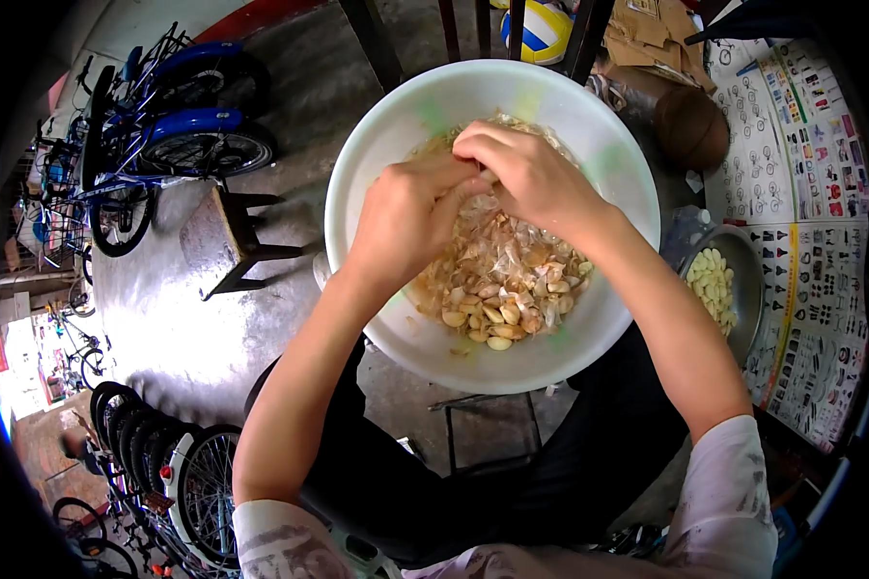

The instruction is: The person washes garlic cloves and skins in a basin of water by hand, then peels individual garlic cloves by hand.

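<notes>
A large white basin (357,280) holds garlic cloves (497,314) and a heap of loose papery skins (517,241). Over its far half, my left hand (410,212) and my right hand (526,174) meet with fingers pinched together. A small pale piece, which looks like a garlic clove (488,177), shows between the fingertips; the fingers hide most of it. Right of the basin, a metal bowl (749,289) contains peeled white cloves (713,288).
A wooden stool (224,241) stands on the floor at the left, near several bicycles (203,145). Dark bars rise beyond the basin, with a volleyball (539,34) and a brown basketball (690,130) behind. Printed sheets (806,309) lie at the right.
</notes>
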Tool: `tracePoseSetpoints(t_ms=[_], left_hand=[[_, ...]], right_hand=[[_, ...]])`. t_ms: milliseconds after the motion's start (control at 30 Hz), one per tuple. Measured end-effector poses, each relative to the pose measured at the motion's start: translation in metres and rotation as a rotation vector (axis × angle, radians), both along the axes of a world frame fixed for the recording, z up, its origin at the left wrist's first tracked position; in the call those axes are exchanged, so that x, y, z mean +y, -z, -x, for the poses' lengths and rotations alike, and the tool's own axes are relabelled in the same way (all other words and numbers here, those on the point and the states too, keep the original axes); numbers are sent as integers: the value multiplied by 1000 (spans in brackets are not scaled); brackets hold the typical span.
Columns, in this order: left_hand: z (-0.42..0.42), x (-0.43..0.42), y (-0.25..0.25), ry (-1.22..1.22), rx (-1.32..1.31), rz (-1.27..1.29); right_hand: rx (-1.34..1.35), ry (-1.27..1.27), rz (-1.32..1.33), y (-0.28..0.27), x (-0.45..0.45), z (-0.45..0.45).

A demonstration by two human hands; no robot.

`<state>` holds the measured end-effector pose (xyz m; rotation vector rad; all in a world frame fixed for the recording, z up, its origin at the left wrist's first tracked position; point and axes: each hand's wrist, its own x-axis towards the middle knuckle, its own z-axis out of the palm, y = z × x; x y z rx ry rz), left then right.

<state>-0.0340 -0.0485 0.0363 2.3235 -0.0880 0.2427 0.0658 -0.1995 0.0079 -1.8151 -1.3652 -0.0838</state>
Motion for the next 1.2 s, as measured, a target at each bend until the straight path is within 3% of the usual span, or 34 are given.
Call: tracePoseSetpoints(t_ms=[100, 167, 300, 367, 467, 867, 1200], left_hand=[[-5, 4, -4, -37, -54, 171], [-3, 7, -15, -132, 250, 488], [-4, 11, -19, -98, 277, 498], [-3, 13, -18, -86, 360, 566], [-4, 11, -15, -59, 253, 575], [-1, 6, -15, -62, 312, 585], [-1, 4, -16, -129, 281, 536]], right_hand=[[217, 15, -72, -6, 1, -6], [427, 104, -24, -12, -6, -11], [244, 93, 90, -4, -13, -18], [55, 134, -99, -3, -8, -14], [273, 206, -257, -25, -6, -2], [212, -28, -256, -37, -20, -5], [302, 17, -293, -31, -18, -3]])
